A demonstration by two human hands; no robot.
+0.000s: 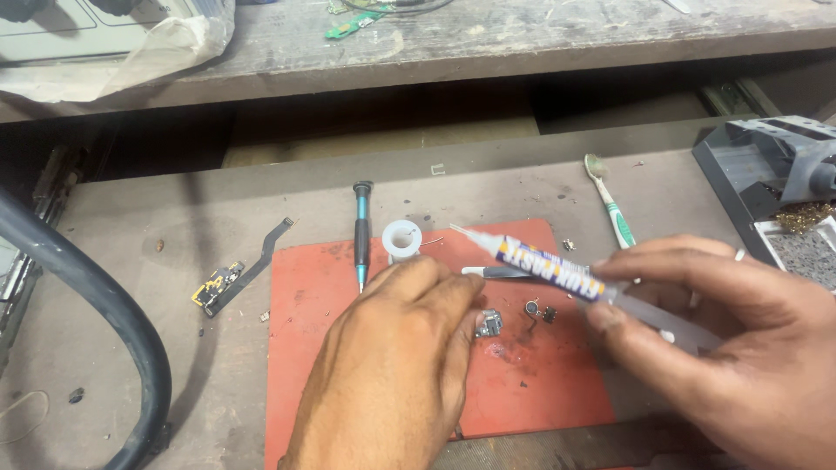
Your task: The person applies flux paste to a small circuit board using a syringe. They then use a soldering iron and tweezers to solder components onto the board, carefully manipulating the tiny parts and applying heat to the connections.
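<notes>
My right hand (740, 339) grips a syringe-shaped paste tube (549, 264) with a blue and yellow label, its thin nozzle pointing up-left over a red work mat (313, 305). My left hand (392, 365) lies palm-down on the mat, fingertips touching a small metal electronic part (489, 325). A second tiny component with a wire (538, 312) sits just right of it, below the tube. Behind the tube lies a slim tool with a white tip (488, 272).
A teal screwdriver (361, 233) and a white solder spool (402, 238) rest at the mat's top edge. A flex cable with a small board (235, 277) lies left, a toothbrush (610, 204) right. A thick black hose (104, 305) curves at left; a grey stand (766, 165) stands far right.
</notes>
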